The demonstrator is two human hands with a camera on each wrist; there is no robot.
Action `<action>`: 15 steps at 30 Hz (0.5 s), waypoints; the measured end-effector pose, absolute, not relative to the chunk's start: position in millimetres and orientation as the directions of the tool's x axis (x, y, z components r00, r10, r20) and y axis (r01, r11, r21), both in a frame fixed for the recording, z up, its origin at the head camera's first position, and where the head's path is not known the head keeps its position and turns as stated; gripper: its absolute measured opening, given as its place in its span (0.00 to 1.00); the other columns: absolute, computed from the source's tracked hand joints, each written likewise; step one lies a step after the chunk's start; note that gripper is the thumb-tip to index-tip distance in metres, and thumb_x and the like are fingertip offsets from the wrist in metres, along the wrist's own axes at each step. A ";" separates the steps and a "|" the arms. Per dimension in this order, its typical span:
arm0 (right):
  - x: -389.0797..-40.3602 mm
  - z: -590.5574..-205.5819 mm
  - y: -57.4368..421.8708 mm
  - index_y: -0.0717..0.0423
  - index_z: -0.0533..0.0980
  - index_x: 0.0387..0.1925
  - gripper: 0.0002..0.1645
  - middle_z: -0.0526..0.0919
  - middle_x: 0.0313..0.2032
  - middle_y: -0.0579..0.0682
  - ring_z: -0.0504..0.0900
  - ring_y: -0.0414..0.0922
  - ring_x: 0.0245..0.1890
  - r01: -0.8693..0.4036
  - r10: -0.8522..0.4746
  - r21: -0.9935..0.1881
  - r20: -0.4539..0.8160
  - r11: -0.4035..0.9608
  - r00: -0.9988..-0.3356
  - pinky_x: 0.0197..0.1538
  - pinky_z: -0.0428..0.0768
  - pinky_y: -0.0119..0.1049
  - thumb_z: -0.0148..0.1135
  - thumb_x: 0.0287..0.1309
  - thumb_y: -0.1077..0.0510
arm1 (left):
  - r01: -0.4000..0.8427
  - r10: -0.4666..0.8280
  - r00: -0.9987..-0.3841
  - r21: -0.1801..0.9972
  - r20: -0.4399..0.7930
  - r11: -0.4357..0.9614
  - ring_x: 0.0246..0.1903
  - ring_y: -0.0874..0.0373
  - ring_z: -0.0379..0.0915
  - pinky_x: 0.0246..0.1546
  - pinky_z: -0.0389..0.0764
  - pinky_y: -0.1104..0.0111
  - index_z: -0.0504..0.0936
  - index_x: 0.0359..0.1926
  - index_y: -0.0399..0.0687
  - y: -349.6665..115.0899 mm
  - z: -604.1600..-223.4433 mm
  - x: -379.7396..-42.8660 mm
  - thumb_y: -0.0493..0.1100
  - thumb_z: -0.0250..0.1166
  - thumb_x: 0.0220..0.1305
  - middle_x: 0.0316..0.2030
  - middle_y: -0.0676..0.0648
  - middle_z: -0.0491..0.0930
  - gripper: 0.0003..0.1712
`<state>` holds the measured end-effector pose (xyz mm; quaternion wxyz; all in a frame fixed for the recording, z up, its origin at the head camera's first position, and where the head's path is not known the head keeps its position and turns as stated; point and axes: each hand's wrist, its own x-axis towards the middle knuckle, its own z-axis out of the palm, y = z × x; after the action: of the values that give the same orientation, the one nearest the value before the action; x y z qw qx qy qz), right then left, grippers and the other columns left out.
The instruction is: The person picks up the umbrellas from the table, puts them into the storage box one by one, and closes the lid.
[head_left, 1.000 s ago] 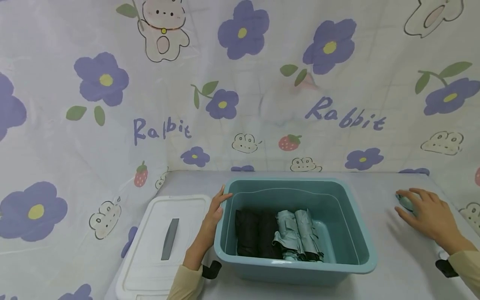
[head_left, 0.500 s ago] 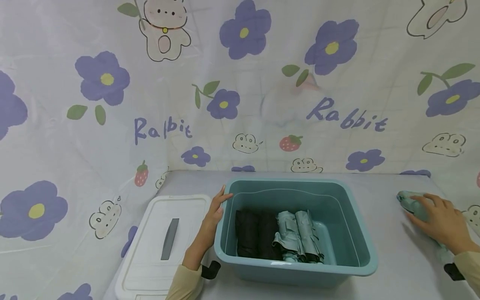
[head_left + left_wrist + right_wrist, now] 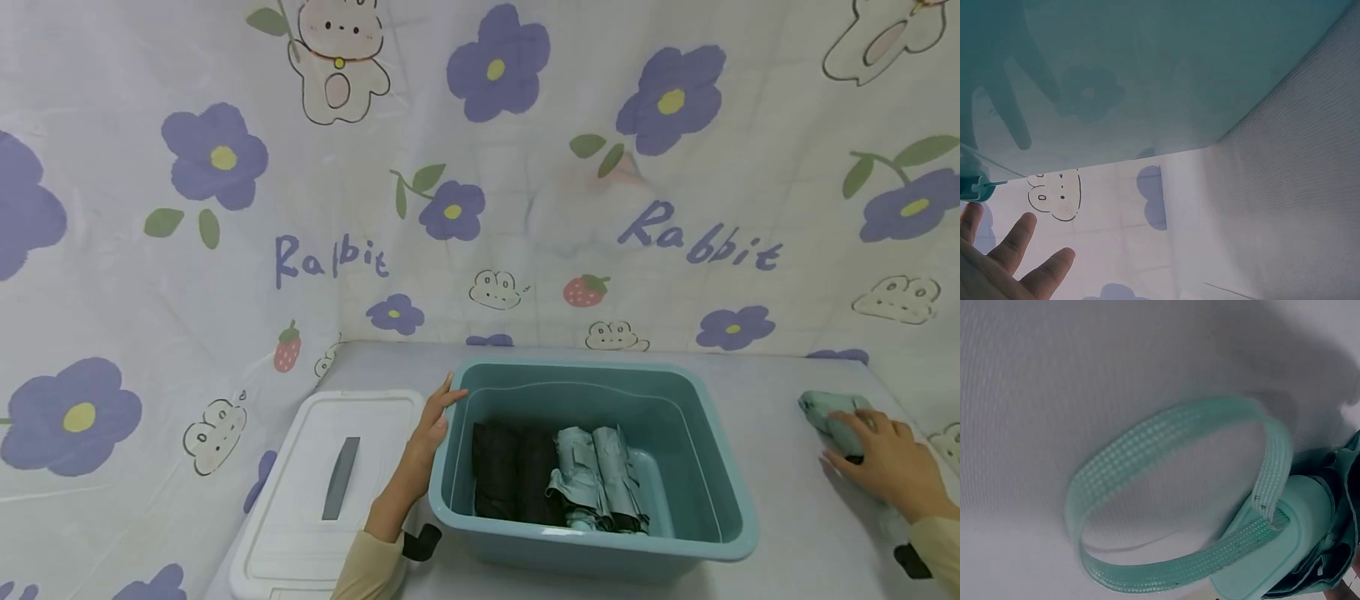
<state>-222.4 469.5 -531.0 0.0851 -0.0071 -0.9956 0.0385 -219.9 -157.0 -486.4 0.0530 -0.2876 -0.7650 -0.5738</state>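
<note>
My right hand [image 3: 892, 467] grips a folded mint-green umbrella [image 3: 825, 408] at the table's right side, fingers over its top and thumb along the near side. In the right wrist view, the umbrella's handle [image 3: 1272, 550] carries a woven wrist strap [image 3: 1147, 444] in a wide loop; only a sliver of the hand shows. My left hand [image 3: 429, 425] rests at the left rim of a teal plastic bin [image 3: 720, 450], fingers extended. The left wrist view shows those fingers [image 3: 1013, 244] spread beside the bin's wall. Inside the bin lie two black rolled bundles [image 3: 513, 475] and two pale-green folded umbrellas [image 3: 581, 471].
A white lid [image 3: 315, 492] with a grey handle [image 3: 341, 479] lies left of the bin, partly behind my left forearm. Bare floor shows at the bin's right end. A flower-and-rabbit printed curtain [image 3: 525, 208] hangs behind the table.
My right hand has shifted right and toward me along the umbrella, showing more of its far end. The left hand stays at the bin's rim. The head view has turned slightly.
</note>
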 end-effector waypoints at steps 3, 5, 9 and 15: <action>-223.6 -536.1 472.2 0.62 0.64 0.52 0.37 0.57 0.52 0.75 0.58 0.79 0.46 0.015 0.025 -0.067 0.152 0.998 -0.988 0.39 0.65 0.71 0.69 0.44 0.49 | 0.509 0.375 -0.827 0.840 0.418 0.186 0.71 0.46 0.32 0.60 0.41 0.34 0.57 0.68 0.51 -157.5 -492.1 -222.4 0.47 0.33 0.73 0.73 0.49 0.38 0.26; -224.6 -538.5 473.0 0.62 0.64 0.52 0.37 0.56 0.53 0.75 0.58 0.79 0.47 0.022 0.032 -0.069 0.147 0.997 -0.989 0.40 0.65 0.71 0.69 0.44 0.50 | 0.504 0.374 -0.830 0.843 0.413 0.188 0.71 0.46 0.32 0.60 0.42 0.35 0.58 0.68 0.52 -157.6 -491.3 -221.7 0.48 0.33 0.73 0.73 0.50 0.38 0.26; -227.0 -540.6 475.2 0.63 0.62 0.53 0.38 0.54 0.53 0.76 0.55 0.80 0.47 0.043 0.057 -0.114 0.119 0.993 -0.991 0.39 0.65 0.71 0.67 0.44 0.51 | 0.488 0.380 -0.835 0.854 0.397 0.181 0.71 0.44 0.32 0.60 0.42 0.35 0.58 0.68 0.46 -156.9 -480.1 -215.7 0.43 0.34 0.73 0.73 0.47 0.38 0.25; -232.2 -539.5 479.4 0.64 0.61 0.53 0.38 0.51 0.52 0.80 0.56 0.82 0.45 0.095 0.115 -0.202 0.093 0.975 -0.989 0.35 0.65 0.70 0.68 0.48 0.48 | 0.488 0.386 -0.835 0.851 0.392 0.194 0.70 0.39 0.32 0.59 0.43 0.34 0.57 0.67 0.36 -152.9 -463.4 -205.7 0.37 0.34 0.71 0.72 0.37 0.38 0.26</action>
<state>-232.2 479.4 -539.5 0.0520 -0.0529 -0.9923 0.0991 -205.7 -152.9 -463.4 0.0451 -0.2833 -0.7713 -0.5682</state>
